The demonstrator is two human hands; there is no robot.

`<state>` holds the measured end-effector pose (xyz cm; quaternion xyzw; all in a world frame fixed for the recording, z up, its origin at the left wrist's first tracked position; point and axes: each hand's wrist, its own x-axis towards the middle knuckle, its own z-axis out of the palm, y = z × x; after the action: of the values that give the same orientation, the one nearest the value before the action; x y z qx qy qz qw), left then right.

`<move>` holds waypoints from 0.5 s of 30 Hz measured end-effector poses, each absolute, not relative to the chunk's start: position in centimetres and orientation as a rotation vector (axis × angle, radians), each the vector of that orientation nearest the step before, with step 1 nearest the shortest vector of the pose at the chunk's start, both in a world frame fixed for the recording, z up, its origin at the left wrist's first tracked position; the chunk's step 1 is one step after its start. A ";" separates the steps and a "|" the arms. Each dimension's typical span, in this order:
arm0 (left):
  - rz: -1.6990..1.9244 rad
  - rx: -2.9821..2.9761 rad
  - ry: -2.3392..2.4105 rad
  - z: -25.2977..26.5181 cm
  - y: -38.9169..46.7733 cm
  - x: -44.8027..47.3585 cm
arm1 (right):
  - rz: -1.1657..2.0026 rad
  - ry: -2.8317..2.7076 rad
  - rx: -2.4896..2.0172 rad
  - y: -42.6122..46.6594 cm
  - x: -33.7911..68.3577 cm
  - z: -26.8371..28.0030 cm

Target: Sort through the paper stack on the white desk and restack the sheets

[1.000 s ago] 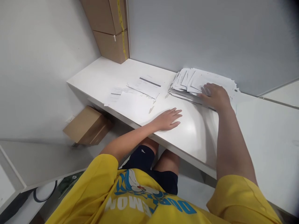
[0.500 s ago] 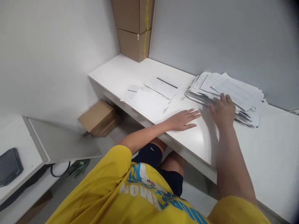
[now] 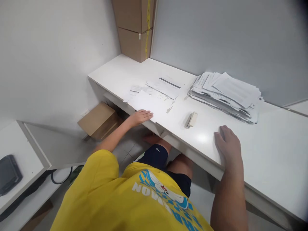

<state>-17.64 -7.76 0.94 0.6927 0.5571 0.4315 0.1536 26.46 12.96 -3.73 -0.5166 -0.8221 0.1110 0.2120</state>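
My left hand [image 3: 141, 117] lies flat at the desk's front edge, fingers stretched out, beside the near edge of some loose papers [image 3: 146, 101]. On the desk top rests my right hand [image 3: 227, 141], palm down with its fingers stretched forward and nothing in it. Between the two hands sits a small cream stapler [image 3: 192, 120], touched by neither. Behind my right hand, against the grey panel, is a thick uneven stack of papers [image 3: 223, 93]. A printed sheet with a dark band [image 3: 166, 86] lies farther back on the left.
Taped cardboard boxes [image 3: 132, 45] are stacked at the desk's far left corner. Another box [image 3: 99, 120] is on the floor by the wall. At lower left, a dark handheld device [image 3: 9, 175] rests on a white surface. The white desk [image 3: 276, 154] extends to the right.
My left hand has moved left to the desk edge, uncovering the stapler. My right hand has come off the paper stack and down onto the desk nearer me.
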 end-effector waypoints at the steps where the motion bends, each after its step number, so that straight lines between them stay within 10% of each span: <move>1: 1.324 1.955 1.640 1.4 -8.6 -17.9 | 0.321 -2.280 -1.442 13.0 26.3 -3.7; 10: 2.285 1.041 1.654 5.2 -10.1 -9.1 | 0.344 -2.208 -1.438 12.3 25.6 -3.1; 15: 2.070 0.223 1.155 3.5 -6.9 -2.3 | 0.338 -2.185 -1.470 12.5 25.3 -2.9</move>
<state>-2.26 -6.90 3.49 0.0871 0.4504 0.8073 0.3712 25.26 12.46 -2.87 -0.5373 -0.7988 0.1236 0.2410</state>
